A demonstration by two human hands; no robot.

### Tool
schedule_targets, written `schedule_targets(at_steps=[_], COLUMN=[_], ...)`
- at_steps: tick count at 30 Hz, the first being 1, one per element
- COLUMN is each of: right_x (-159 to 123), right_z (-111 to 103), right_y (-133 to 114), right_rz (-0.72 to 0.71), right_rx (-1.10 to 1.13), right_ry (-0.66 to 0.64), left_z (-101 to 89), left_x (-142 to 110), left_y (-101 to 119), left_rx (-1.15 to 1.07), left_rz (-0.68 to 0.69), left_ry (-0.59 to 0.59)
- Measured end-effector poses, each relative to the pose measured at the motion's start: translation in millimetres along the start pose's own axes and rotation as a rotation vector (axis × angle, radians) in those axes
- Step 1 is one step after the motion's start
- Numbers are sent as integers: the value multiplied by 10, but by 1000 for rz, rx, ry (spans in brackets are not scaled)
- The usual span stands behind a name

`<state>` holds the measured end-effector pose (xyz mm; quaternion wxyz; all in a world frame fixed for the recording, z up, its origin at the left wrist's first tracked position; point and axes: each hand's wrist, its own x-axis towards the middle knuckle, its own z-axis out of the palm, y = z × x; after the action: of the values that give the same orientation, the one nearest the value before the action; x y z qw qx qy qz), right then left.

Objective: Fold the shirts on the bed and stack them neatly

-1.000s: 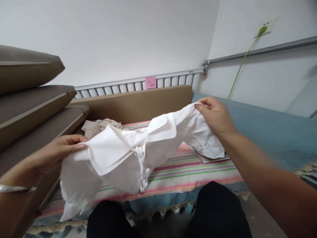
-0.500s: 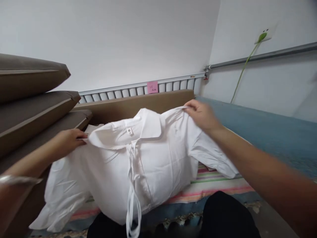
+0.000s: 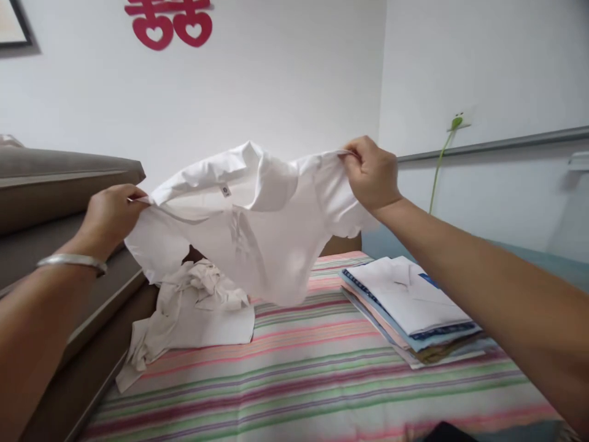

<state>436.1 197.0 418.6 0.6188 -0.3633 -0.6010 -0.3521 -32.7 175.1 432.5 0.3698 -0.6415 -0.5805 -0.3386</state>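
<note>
A white collared shirt [image 3: 257,221] hangs in the air above the striped bed cover, its collar uppermost. My left hand [image 3: 110,215] is closed on the shirt's left shoulder, and a silver bangle sits on that wrist. On the other side, my right hand [image 3: 370,175] pinches the right shoulder edge at about the same height. The shirt's lower part billows out and hides some of the wall and bed behind it.
A crumpled cream garment [image 3: 193,313] lies on the striped cover [image 3: 299,380] at the left. A stack of folded clothes [image 3: 409,307] sits at the right. Brown cushions [image 3: 55,202] are piled at the left. A green cable [image 3: 437,166] hangs from a wall socket.
Both hands lifted the shirt from lap height up into the air. The view tilted up, so the folded stack, the cream garment and a red wall ornament came into sight.
</note>
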Motion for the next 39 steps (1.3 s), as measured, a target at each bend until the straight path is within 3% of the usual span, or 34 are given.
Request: schedule_targets(at_steps=[3,7,10,12,16,19,23,29,31,34,37,39], right_x=[-627,-1992,-3040,-3575,-4176,-4358,-4452,-4409,-4369,-4350,-4416,-4492], right_z=[-313,-670,-779,-795,-822,-876,-972,-1145,-1181,-1165,-1083,-1031], right_y=[-168,-507,-801,-954,-1100,-1125,-1151,-1128,-996,-615,-157,62], right_rz=[-85,-243,-157,-50,41,67,150,208,280,503,671,783], right_rx=[65,265,368,368,352,351,357,422,451,342,117,-26], right_ry=[-48,-343,-561,-724,-935,-1051,-1195,-1427,-1470,-1334,-1124,-1073], left_z=[161,713,1213,1463,1664,1671,1644,1421,1267,1035,873,809], left_x=[-663,-2014,-3009,-3546,-4276,-4549,-4656,-4727,-4768,-4808,-4794,-4754], left_y=[-110,-323,-451,-471,-472,-534,-577,-301,-129,245,825,1309], left_rx=[16,-95,-188,-221,-250,-254,-247,-199,-181,-197,-315,-444], left_rz=[-24,4,19,-18,-150,-257,-349,-567,-626,-644,-536,-399], left_ry=[-52,-166,-359,-461,-565,-609,-648,-612,-549,-428,-316,-376])
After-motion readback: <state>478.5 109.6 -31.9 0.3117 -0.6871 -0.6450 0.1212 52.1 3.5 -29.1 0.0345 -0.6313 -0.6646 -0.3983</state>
